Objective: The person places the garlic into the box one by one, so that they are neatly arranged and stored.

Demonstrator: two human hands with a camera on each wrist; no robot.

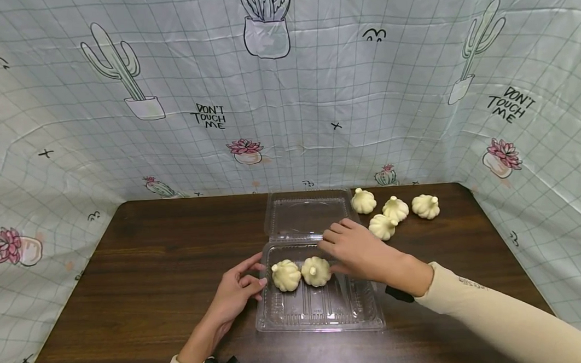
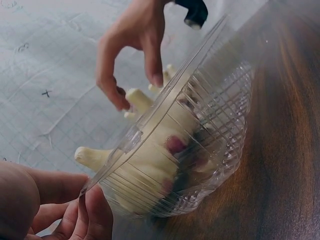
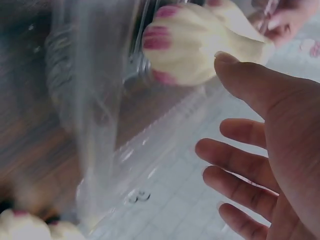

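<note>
A clear plastic clamshell container (image 1: 322, 314) lies with its lid (image 1: 307, 216) folded back. Two garlic bulbs, one on the left (image 1: 286, 275) and one on the right (image 1: 316, 271), sit side by side in its base. My left hand (image 1: 234, 288) pinches the container's left rim between thumb and fingers, as the left wrist view shows close up. Over the base's right part is my right hand (image 1: 355, 252), its fingers spread and relaxed beside the right bulb (image 3: 187, 45). The thumb overlaps that bulb in the right wrist view; whether it touches, I cannot tell.
Several more garlic bulbs lie on the dark wooden table (image 1: 176, 264) behind my right hand, among them one at the far right (image 1: 425, 207) and one beside the lid (image 1: 363, 200). A printed grid-pattern curtain (image 1: 296, 110) surrounds the table's back and sides.
</note>
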